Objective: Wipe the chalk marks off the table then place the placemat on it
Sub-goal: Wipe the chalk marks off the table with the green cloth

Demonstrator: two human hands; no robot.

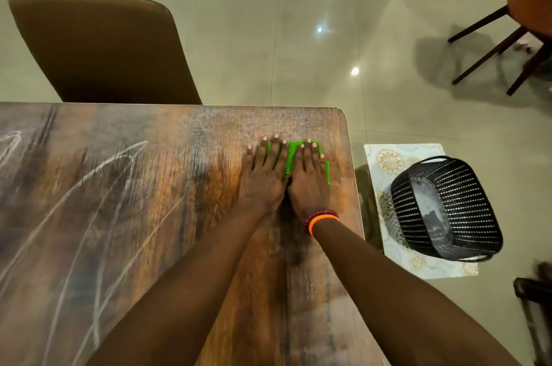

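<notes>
desk (185,216): wooden, white chalk marks (89,201) across its left
hands: left hand (264,177) and right hand (309,180) flat, fingers straight, pressing green cloth (291,156) near far right corner

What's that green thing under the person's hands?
A bright green cloth lies flat on the wooden table, pressed down by the left hand and right hand with straight fingers. Only strips of it show; the rest is covered by the hands.
</notes>
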